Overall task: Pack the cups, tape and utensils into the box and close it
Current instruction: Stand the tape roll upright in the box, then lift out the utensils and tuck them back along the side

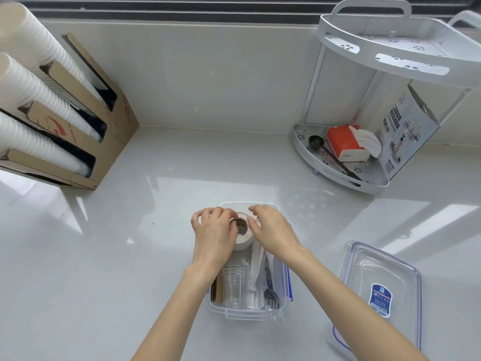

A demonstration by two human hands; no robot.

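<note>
A clear plastic box (240, 314) sits on the counter in front of me. A white tape roll (244, 239) stands tilted in its far half, and my left hand (213, 230) grips it, thumb at the core. My right hand (273, 230) hovers at the roll's right side with fingers spread, over white wrapped utensils (256, 272). Nearer me in the box lie a clear plastic cup (235, 285), a brown corrugated sleeve (217, 290) and a dark metal spoon or fork (272, 295). The clear lid (377, 287) with blue trim lies upside down to the right.
A cardboard dispenser (114, 126) holding stacks of white paper cups (39, 100) stands at the left. At the back right is a white two-tier corner rack (346, 175) with an orange tissue pack (343, 144), a black scoop (316, 142) and a printed carton (406, 131).
</note>
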